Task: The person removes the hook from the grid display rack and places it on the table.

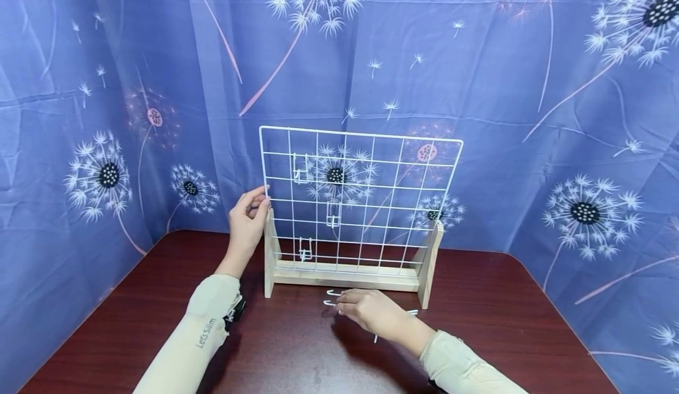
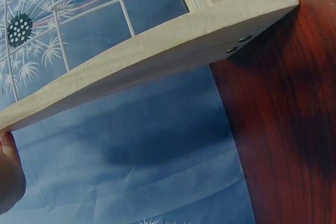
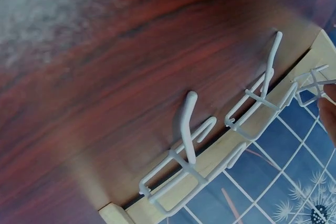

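Two loose hooks, the L one (image 3: 262, 100) and the R one (image 3: 190, 163), lay on the tabletop (image 1: 286, 358) just in front of the rack (image 1: 345, 278), on the side away from the tabletop's far edge. Their long wires ran approx. parallel to the rack's front rail, w/ bent clip ends toward the tabletop's L edge and single prongs out from the rail.

The R hand (image 1: 373, 313) was by far the nearer: it hung over both, fingers loosely bent, w/ no hook visibly gripped; contact was hard to tell, fingertips being partly hidden. The L hook lay under the fingertips, clip ends poking out past them; the R hook sat farther back, under palm and wrist.

The L hand (image 1: 248, 217) pinched the rack's L side edge near the post top, well apart from the loose pair. Three more hooks (image 1: 305, 253) hung on the wire grid, L half.
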{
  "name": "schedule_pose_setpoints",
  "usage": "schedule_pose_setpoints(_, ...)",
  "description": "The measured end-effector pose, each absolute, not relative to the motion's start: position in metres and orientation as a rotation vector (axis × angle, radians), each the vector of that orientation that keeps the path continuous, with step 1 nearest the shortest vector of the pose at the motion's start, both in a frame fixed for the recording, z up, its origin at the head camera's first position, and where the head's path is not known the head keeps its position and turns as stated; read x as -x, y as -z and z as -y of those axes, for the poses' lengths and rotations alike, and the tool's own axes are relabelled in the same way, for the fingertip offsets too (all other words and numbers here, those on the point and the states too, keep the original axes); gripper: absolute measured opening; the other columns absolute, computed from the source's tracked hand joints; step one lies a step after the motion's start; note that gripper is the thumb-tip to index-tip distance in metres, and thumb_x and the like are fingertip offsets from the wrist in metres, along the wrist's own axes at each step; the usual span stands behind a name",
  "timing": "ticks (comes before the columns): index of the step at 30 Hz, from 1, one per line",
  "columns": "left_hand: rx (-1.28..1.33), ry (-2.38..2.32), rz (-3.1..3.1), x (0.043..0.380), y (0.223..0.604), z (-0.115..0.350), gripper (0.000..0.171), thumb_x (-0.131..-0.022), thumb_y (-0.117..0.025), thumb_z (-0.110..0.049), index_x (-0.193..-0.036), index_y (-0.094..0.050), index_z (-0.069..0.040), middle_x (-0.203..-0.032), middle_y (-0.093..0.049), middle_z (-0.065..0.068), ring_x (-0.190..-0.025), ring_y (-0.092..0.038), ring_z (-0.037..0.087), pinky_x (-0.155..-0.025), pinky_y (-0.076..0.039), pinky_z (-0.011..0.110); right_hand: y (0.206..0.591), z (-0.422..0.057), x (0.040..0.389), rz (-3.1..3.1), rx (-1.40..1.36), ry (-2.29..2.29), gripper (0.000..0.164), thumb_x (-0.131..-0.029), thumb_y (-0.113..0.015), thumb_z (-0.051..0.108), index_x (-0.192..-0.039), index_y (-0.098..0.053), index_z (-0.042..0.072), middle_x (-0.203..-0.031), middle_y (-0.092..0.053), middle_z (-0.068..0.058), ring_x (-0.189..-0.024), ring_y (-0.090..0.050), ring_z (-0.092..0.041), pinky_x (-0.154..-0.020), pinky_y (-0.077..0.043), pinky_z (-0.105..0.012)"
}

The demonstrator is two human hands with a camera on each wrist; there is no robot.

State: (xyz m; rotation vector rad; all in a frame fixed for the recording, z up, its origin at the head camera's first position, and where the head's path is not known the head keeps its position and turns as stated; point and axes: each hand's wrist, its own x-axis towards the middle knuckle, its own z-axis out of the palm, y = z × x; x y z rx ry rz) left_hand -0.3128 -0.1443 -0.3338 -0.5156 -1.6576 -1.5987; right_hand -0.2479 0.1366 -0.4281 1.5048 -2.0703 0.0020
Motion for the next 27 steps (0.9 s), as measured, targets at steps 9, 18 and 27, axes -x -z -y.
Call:
schedule_pose_setpoints(9,0.531,1.591,1.65,0.3123,0.3335,0.1445,0.028,-0.087,-0.059,0.014,-0.114,-0.061,0.016,-0.091,-0.057,0.033,-0.079,-0.059,0.009,-0.066,-0.051,0.011,0.4298,-0.1337,0.2482,2.096,-1.545,0.083,0.013,-0.086,-0.067,0.013,-0.097,-0.073,0.009,-0.096,-0.071,0.0,-0.094,-0.066,-0.013,-0.088,-0.052,-0.021)
schedule_pose_setpoints(18,0.524,1.596,1.654,0.3115,0.3324,0.1445,0.027,-0.087,-0.059,0.014,-0.114,-0.06,0.017,-0.092,-0.057,0.034,-0.08,-0.059,0.01,-0.067,-0.051,0.011,0.4313,-0.1331,0.2487,2.059,-1.558,0.183,0.012,-0.085,-0.071,0.016,-0.096,-0.074,0.012,-0.093,-0.071,0.006,-0.092,-0.065,-0.01,-0.085,-0.053,-0.019)
schedule_pose_setpoints(27,0.517,1.59,1.662,0.3111,0.3321,0.1447,0.027,-0.087,-0.059,0.014,-0.114,-0.06,0.017,-0.092,-0.057,0.033,-0.081,-0.06,0.014,-0.068,-0.052,0.012,0.4346,-0.1316,0.2495,2.05,-1.581,0.208,0.011,-0.085,-0.07,0.015,-0.095,-0.075,0.014,-0.097,-0.072,0.004,-0.093,-0.065,-0.011,-0.086,-0.053,-0.021)
